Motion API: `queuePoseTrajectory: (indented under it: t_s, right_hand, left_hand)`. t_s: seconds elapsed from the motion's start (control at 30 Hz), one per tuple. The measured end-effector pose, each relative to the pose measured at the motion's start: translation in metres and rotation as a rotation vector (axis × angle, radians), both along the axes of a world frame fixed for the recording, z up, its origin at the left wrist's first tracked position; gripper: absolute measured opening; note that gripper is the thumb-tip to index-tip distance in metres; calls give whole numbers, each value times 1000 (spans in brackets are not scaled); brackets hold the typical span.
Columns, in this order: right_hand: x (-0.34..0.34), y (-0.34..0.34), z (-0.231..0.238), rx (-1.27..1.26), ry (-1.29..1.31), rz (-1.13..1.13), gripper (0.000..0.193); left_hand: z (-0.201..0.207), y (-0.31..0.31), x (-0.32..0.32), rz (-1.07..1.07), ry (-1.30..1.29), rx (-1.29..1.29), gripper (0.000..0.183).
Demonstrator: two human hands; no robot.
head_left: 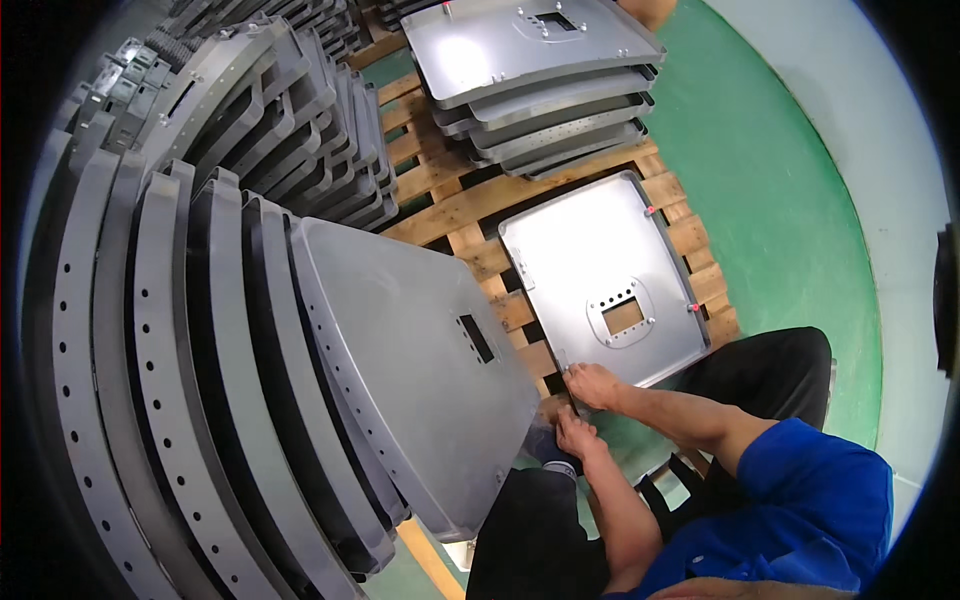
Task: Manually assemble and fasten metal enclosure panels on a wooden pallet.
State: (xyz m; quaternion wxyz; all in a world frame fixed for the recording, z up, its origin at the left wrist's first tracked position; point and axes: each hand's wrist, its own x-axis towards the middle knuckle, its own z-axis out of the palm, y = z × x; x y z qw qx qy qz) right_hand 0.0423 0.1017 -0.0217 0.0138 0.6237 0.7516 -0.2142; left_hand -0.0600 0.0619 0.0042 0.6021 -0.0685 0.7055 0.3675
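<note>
Grey rectangular metal panel [565,255]: small red caps [694,308] on — corner seemingly unfinished.
Right hand [592,385], left hand [578,436] near it — fingers curled, grip unclear.

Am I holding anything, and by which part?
Can't tell: your right grip is at the lower left corner of the silver rectangular metal panel with red pins, the left grip just below.

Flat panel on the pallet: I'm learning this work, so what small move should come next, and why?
Perhaps the right hand should steady the flat panel at its near corner: it sits at that corner, the left hand is close beside it, and the panel lies on a slatted wooden pallet. Whether either hand holds anything is unclear.
</note>
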Motion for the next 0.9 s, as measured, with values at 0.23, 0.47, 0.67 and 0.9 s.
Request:
queuePoseTrajectory:
  t_s: [0.23, 0.47, 0.67, 0.9]
  right_hand:
    - [-9, 0, -4, 76, -47, 21, 17]
    - [-9, -2, -3, 4, 8, -44, 17]
    - [4, 5, 60, -85, 286, -329, 43]
    - [-41, 110, 304, -99, 1017, -614, 104]
  left_hand:
    - [5, 13, -12, 129, -53, 5, 58]
    - [21, 24, -17, 292, -188, 59, 65]
    - [42, 42, -37, 431, -684, 219, 70]
    - [30, 50, -47, 400, -1050, 187, 58]
